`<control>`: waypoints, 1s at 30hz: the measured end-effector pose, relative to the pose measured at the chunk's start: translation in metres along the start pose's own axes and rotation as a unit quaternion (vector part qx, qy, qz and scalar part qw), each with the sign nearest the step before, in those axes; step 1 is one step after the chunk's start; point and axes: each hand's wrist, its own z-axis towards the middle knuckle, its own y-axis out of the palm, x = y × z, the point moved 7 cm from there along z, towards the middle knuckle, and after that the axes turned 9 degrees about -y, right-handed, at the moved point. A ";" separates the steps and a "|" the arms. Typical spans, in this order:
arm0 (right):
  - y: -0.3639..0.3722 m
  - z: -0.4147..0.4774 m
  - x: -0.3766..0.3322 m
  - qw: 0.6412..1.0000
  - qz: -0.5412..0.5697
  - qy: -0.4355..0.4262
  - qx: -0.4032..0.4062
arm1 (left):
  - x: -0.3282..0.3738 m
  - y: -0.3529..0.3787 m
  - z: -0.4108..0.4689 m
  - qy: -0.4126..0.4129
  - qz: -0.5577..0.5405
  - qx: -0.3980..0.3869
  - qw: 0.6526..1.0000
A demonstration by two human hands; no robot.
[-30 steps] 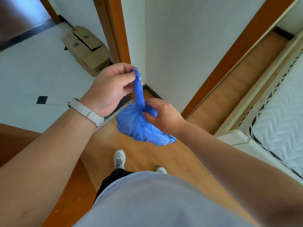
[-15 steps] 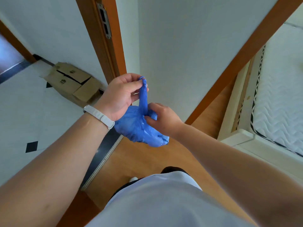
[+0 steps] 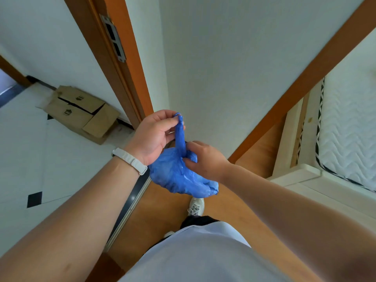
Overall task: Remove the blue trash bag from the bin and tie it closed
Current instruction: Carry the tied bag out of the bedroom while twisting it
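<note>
The blue trash bag (image 3: 179, 176) was out of the bin, which was nowhere in view, and hung in the air between both hands over the wooden floor (image 3: 154, 216). The left hand (image 3: 154, 135) had its fingers (image 3: 171, 117) closed in a pinch on the very tip of the bag's twisted neck, pulled up taut. The right hand (image 3: 205, 159) gripped the base of that neck, its fingers (image 3: 190, 145) curled shut around the gathered plastic just above the bulging body of the bag.

No knot showed, so the tying looked unfinished. The main risk was the pinch above: only a short end of thin, slick plastic stuck out past those fingertips, and it could slip free once looped, letting the twist unwind and the mouth reopen. Pulling harder against the lower grip could stretch or tear the film between the two sets of fingers. If the lower fingers loosened, the loaded body would likely drop to the floor.
</note>
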 end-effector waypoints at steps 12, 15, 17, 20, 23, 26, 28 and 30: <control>-0.014 0.076 0.101 0.994 0.082 0.071 -0.019 | 0.007 0.023 0.139 -0.082 0.094 0.042 0.991; -0.016 0.090 0.117 0.992 0.103 0.073 -0.018 | 0.006 0.020 0.161 -0.087 0.095 0.050 0.990; -0.015 0.099 0.126 0.991 0.108 0.074 -0.017 | 0.005 0.015 0.175 -0.092 0.090 0.050 0.991; -0.011 0.110 0.142 0.990 0.111 0.089 -0.016 | -0.002 0.007 0.195 -0.105 0.094 0.041 0.989; 0.005 0.122 0.164 0.988 0.097 0.114 -0.026 | -0.015 -0.006 0.219 -0.126 0.095 0.034 0.987; 0.030 0.136 0.190 0.987 0.082 0.130 -0.037 | -0.037 -0.023 0.246 -0.144 0.082 0.030 0.986; 0.051 0.144 0.211 0.986 0.081 0.139 -0.028 | -0.059 -0.034 0.265 -0.162 0.079 0.018 0.983; 0.073 0.152 0.230 0.989 0.067 0.135 -0.008 | -0.083 -0.048 0.286 -0.176 0.086 0.004 0.981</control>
